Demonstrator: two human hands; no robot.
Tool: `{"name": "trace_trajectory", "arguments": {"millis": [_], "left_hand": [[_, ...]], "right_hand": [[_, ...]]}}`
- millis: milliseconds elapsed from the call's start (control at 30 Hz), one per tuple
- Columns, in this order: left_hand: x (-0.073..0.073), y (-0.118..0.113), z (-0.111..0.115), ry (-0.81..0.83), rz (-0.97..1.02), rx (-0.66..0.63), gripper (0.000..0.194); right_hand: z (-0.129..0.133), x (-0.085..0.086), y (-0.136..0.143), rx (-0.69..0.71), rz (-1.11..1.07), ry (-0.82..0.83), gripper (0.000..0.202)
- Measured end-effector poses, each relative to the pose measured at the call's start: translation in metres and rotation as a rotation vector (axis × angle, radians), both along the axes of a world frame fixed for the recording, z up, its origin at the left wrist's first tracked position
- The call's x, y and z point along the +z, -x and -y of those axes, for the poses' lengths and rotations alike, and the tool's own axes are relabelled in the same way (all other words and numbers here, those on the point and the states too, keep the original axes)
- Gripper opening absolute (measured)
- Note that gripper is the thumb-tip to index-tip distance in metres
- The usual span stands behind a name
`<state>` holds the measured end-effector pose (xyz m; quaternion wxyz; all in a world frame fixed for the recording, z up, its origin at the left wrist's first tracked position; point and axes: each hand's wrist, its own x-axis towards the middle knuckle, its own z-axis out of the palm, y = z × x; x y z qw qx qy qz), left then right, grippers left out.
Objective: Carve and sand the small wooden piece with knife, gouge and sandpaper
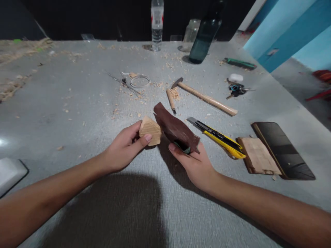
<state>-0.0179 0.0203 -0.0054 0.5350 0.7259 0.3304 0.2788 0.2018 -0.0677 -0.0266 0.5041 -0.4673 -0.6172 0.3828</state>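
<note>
Between the thumb and fingers of my left hand (124, 148) is a small angular wood block (150, 131), its grain facing up at me. My right hand (196, 165) is closed around a curled sheet of brown sandpaper (176, 127), thumb on the near side and most fingers hidden beneath. The sandpaper's left edge is close beside the block; whether they touch I cannot tell. Beyond the sandpaper lies a wood-handled carving tool (171, 100). A yellow utility knife (219, 137) with its blade out rests to the right of my right hand.
A hammer (207, 98) lies farther back among wood shavings. At right are a flat wood piece (258, 155), a phone (284, 151) and keys (237, 90). A water bottle (157, 27) and a dark bottle (204, 38) stand at the back. A wire coil (140, 81) lies left of the hammer.
</note>
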Motion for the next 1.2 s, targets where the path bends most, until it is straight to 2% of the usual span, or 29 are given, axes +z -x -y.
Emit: {"name": "trace_trajectory", "arguments": {"millis": [167, 367, 467, 567, 633, 767, 800, 867, 1000, 1100, 1200], "left_hand": [[0.003, 0.000, 0.001, 0.073, 0.025, 0.016, 0.039], [0.005, -0.002, 0.001, 0.104, 0.068, 0.029, 0.035], [0.005, -0.002, 0.000, 0.091, 0.056, 0.022, 0.035], [0.004, 0.000, 0.000, 0.020, 0.022, 0.010, 0.035], [0.004, 0.001, 0.000, -0.086, -0.045, -0.014, 0.032], [0.008, 0.000, 0.005, -0.271, -0.267, -0.192, 0.023], [0.009, -0.001, 0.006, -0.264, -0.276, -0.236, 0.019], [0.010, -0.003, 0.008, -0.190, -0.210, -0.239, 0.017], [0.006, -0.003, 0.007, 0.011, 0.005, -0.086, 0.029], [0.002, -0.003, 0.005, 0.159, 0.133, -0.055, 0.040], [0.001, -0.002, 0.004, 0.126, 0.146, -0.040, 0.041]], "right_hand": [[-0.002, 0.008, 0.003, -0.004, -0.019, -0.033, 0.049], [-0.002, 0.000, 0.002, -0.053, -0.025, -0.028, 0.053], [-0.001, 0.003, 0.000, -0.028, 0.016, -0.037, 0.056], [0.001, 0.011, -0.001, 0.095, 0.104, -0.055, 0.064], [0.003, 0.016, -0.001, 0.154, 0.173, -0.081, 0.069], [0.006, 0.018, -0.001, 0.204, 0.284, -0.178, 0.081], [0.006, 0.017, 0.000, 0.217, 0.290, -0.200, 0.083], [0.006, 0.014, 0.000, 0.235, 0.280, -0.223, 0.087], [0.004, 0.011, 0.001, 0.220, 0.270, -0.222, 0.091], [0.004, 0.011, 0.001, 0.213, 0.270, -0.218, 0.090], [0.004, 0.011, 0.001, 0.203, 0.272, -0.218, 0.089]]}}
